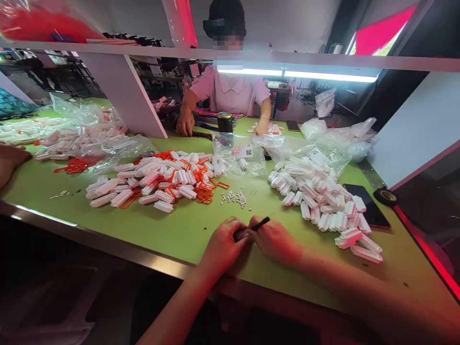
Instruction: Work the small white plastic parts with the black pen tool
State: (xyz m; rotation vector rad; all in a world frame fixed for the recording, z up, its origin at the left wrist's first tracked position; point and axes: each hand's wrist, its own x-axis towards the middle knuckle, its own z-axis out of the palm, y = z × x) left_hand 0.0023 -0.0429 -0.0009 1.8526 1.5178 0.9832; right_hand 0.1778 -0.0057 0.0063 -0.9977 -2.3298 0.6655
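Near the front edge of the table, my left hand (223,243) is closed round a small dark connector-like piece (237,235) with a light row of details along it; the fingers cover most of it. My right hand (275,241) meets it from the right, its fingers pinched on a thin black stick-like tool (260,224) that points up and to the right. The tool's lower end is hidden by the fingers. Just beyond both hands lies a scatter of tiny white plugs (235,197).
White connector housings mixed with orange frames (204,191) lie at left. More white housings (323,201) pile up at right, beside a black tablet (377,211) and a tape roll (385,196). Plastic bags (244,153) lie behind. A co-worker (230,91) sits opposite, under a shelf (161,50).
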